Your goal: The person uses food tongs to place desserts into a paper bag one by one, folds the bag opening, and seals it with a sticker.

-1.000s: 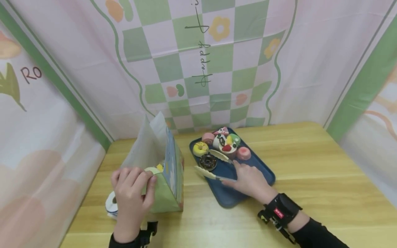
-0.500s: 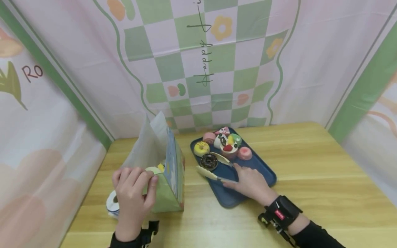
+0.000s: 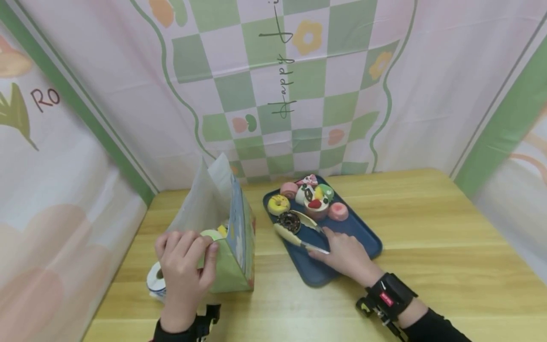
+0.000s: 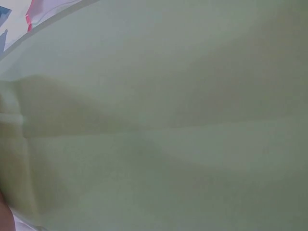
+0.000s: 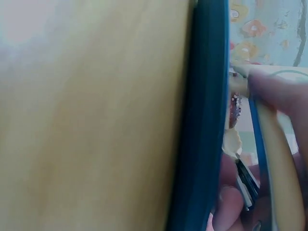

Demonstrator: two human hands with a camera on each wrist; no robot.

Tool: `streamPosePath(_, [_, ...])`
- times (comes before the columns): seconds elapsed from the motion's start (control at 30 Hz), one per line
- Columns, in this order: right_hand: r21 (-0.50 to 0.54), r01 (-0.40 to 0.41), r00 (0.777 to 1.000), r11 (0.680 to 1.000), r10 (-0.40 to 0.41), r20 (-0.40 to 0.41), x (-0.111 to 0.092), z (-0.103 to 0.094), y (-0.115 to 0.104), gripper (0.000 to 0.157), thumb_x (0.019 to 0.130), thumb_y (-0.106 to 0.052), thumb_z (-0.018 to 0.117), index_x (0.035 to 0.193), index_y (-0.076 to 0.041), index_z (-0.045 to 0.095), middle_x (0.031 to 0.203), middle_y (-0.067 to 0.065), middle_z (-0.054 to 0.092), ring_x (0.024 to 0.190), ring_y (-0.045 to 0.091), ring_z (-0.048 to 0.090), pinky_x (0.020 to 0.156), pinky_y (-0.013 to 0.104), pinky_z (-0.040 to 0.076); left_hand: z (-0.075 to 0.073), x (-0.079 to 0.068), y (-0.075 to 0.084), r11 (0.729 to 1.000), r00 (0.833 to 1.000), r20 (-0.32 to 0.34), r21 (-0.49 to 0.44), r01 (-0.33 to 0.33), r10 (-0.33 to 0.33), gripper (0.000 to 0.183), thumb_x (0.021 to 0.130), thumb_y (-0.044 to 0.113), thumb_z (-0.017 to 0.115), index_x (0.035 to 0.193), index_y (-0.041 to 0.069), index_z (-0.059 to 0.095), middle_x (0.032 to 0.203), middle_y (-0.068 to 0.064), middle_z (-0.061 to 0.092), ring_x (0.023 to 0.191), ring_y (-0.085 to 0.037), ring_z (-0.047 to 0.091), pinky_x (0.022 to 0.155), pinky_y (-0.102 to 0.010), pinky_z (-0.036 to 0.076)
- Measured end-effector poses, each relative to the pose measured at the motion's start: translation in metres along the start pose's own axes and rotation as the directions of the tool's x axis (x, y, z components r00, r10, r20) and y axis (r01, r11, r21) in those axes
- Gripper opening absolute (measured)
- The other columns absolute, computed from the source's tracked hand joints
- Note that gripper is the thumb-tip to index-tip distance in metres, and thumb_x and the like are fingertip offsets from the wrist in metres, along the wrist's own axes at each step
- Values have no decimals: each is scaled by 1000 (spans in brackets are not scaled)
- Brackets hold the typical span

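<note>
While the right hand [image 3: 346,252] grips one pair of tongs [image 3: 287,235], the tongs' long axis points left and slightly far, tips flanking a chocolate doughnut [image 3: 284,223] by the left edge of one blue tray [image 3: 314,273]. A second doughnut, yellow [image 3: 273,207], lies just beyond. A strip of counter [image 3: 269,273] separates tray and paper bag [image 3: 232,266], whose near rim the left hand [image 3: 183,266] pinches.

Checked backdrop [image 3: 282,76], wooden table [image 3: 431,228]; white roll [image 3: 153,281]
</note>
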State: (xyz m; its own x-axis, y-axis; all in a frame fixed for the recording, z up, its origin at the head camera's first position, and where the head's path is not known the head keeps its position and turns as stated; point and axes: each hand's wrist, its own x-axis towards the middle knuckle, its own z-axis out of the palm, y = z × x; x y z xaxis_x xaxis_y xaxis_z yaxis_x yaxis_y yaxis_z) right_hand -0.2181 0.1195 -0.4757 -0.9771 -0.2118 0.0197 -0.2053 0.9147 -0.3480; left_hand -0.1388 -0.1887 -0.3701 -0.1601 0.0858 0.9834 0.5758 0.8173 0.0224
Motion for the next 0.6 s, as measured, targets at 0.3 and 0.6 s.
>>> streamPosePath(0.3, [-1, 17, 1000, 1000, -17, -20, -1, 1, 3, 82, 81, -59, 68, 135, 0, 53, 112, 24, 69, 87, 38, 69, 68, 49, 54, 1, 0, 0, 1000, 1000, -12, 0, 5, -5, 48, 100, 31, 50, 60, 6, 56, 57, -4, 51, 61, -23, 40, 77, -44, 26])
streamPosePath(0.6, [-20, 41, 997, 999, -42, -66, -5, -6, 2, 76, 81, -57, 70, 133, -3, 56, 104, 22, 72, 82, 35, 69, 64, 47, 51, 0, 0, 1, 1000, 1000, -7, -2, 15, -15, 48, 100, 31, 50, 59, 7, 56, 57, -4, 51, 61, -23, 39, 77, -44, 26])
